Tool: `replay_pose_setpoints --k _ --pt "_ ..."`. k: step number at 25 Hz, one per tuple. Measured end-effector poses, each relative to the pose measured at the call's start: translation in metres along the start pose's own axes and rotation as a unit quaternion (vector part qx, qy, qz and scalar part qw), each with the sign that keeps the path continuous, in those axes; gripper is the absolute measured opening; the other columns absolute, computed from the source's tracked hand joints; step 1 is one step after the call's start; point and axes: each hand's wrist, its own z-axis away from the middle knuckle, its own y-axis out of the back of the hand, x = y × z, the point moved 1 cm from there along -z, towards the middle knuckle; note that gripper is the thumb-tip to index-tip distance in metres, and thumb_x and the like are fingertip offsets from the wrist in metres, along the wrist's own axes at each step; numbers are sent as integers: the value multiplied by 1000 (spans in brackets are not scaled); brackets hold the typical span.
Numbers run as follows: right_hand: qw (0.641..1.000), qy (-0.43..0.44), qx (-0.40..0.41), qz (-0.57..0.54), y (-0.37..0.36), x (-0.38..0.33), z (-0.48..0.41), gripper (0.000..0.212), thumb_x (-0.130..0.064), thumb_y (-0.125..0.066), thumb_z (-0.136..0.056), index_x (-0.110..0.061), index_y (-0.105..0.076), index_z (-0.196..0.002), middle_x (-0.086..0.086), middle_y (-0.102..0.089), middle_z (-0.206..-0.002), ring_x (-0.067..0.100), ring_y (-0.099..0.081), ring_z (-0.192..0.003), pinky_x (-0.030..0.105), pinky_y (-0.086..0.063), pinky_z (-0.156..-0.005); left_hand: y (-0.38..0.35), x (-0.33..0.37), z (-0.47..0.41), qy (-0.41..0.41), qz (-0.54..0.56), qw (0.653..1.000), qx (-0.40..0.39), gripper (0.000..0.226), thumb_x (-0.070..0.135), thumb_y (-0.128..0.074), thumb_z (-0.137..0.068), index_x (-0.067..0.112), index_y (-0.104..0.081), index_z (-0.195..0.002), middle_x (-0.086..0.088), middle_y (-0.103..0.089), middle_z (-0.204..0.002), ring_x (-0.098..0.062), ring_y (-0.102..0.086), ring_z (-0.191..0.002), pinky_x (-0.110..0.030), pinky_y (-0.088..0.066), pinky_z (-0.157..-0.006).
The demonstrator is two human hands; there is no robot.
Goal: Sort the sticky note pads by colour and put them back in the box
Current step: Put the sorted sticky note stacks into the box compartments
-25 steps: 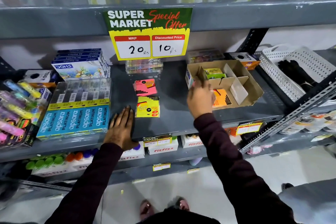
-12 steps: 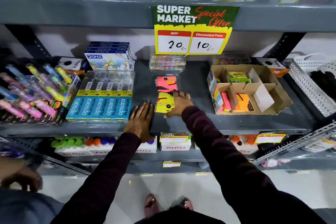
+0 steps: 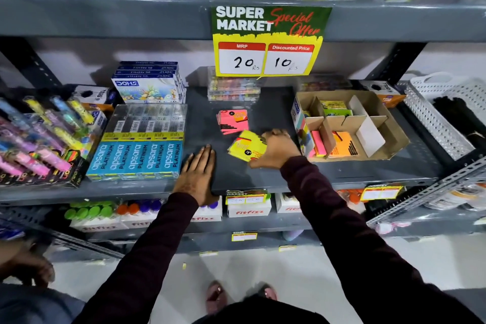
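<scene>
A grey metal shelf (image 3: 263, 102) in a shop aisle holds stationery, with a green and yellow "Super Market Special Offer" price sign (image 3: 268, 41) hanging from the shelf edge above it. Near the middle of the shelf, the right hand (image 3: 277, 150) is curled over the yellow sticky note pads (image 3: 246, 148), fingers over their far right edge and thumb at the near side, pinching the small stack, which sits tilted on the shelf. Just beyond them lie the pink sticky note pads (image 3: 232, 121), apart from the hand. The left hand (image 3: 197, 176) lies flat, palm down with fingers together, on the near edge of the shelf, holding nothing. To the right stands the open cardboard box (image 3: 378, 102) with dividers: its far left compartment holds yellow and green pads (image 3: 334, 108), the near left slot holds pink pads on edge (image 3: 318, 142), and the compartment beside it holds orange pads (image 3: 344, 146). Left of the hands sits a clear pack of Apsara Platinum pencil boxes (image 3: 136, 155), with Doms boxes (image 3: 148, 84) behind it. A white perforated basket (image 3: 431, 102) stands at the far right.
</scene>
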Motion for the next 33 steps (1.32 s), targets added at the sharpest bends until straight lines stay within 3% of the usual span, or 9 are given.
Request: replay_pose_setpoints --k 3,6,11,15,21,26,30,32,33 --pt "983 -91 146 -56 28 39 37 75 -56 -79 -57 -5 -62 -110 19 -66 -110 35 -55 -114 41 -39 -104 -1 0 -1 -6 2 1000 2 123 54 -80 -54 1 -14 -145 -18 -16 -156 -31 -17 -144 -47 -13 -118" --pt "942 -237 230 -57 53 96 70 81 -60 -76 -62 2 -61 -112 26 -67 -108 40 -59 -108 45 -46 -96 -4 0 -2 -7 -7 1000 4 119 48 -79 -60 4 -9 -146 -12 -3 -157 -27 -9 -146 -45 -9 -120" --pt "920 -339 187 -66 55 154 71 79 -60 -71 -71 -3 -58 -124 31 -67 -110 42 -60 -109 46 -46 -95 -6 -4 -2 -3 3 1000 -10 129 62 -77 -55 6 -4 -147 -13 -3 -159 -25 -4 -147 -43 -5 -120" --pt "909 -371 137 -128 33 166 46 72 -57 -66 -79 6 -62 -114 28 -64 -118 39 -59 -113 43 -45 -98 -3 0 -2 -1 7 1000 -9 132 61 -79 -53 5 -6 -147 -14 -5 -158 -26 -7 -146 -43 -5 -120" --pt "899 -375 176 -138 6 153 45 70 -51 -44 -95 7 -43 -134 33 -38 -138 44 -34 -130 47 -31 -110 -3 0 -2 4 -3 1000 -12 130 68 -72 -58 8 1 -147 -11 3 -159 -24 -1 -147 -41 -3 -120" --pt "889 -397 208 -97 18 136 48 54 -44 -36 -99 0 -48 -130 28 -35 -142 41 -31 -133 50 -35 -105 -4 0 -3 6 -12 1000 -17 131 70 -70 -58 9 5 -146 -10 7 -159 -22 3 -147 -40 -1 -120" --pt "912 -236 333 -30 39 77 32 46 -40 -41 -96 -3 -58 -119 26 -56 -121 38 -50 -113 41 -31 -99 -2 0 -2 4 -3 1000 -11 128 62 -74 -58 7 0 -147 -11 3 -159 -24 2 -147 -42 -4 -121" --pt "936 -139 311 -93 35 39 14 41 -41 -48 -95 -6 -63 -111 25 -62 -113 37 -60 -102 37 -43 -89 -2 1 -2 -4 0 1000 -10 129 57 -79 -55 6 -3 -147 -13 -1 -159 -26 -4 -147 -44 -7 -120" --pt "952 -112 252 -131 28 23 2 40 -42 -51 -94 -6 -64 -108 24 -64 -111 37 -62 -102 37 -48 -86 -1 1 -3 -6 2 1000 -14 129 55 -80 -55 6 -3 -147 -13 -2 -159 -26 -5 -146 -44 -7 -120"
